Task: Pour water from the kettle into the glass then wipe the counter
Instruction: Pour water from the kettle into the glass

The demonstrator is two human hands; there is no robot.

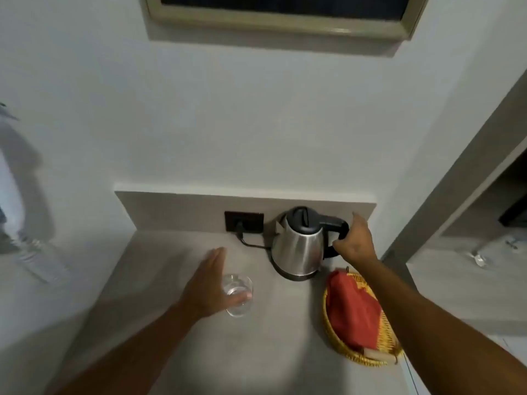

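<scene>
A steel kettle with a black lid and handle stands on its base at the back of the grey counter. My right hand curls around the black handle on the kettle's right side. A clear glass stands upright in front and to the left of the kettle. My left hand lies against the glass's left side, thumb across its front and fingers stretched out flat. A red cloth lies in a yellow woven basket at the right.
The kettle's black cord runs left to a dark wall socket in the low backsplash. A plastic water bottle sits blurred at the far left. Right of the counter a lower shelf holds a small clear object.
</scene>
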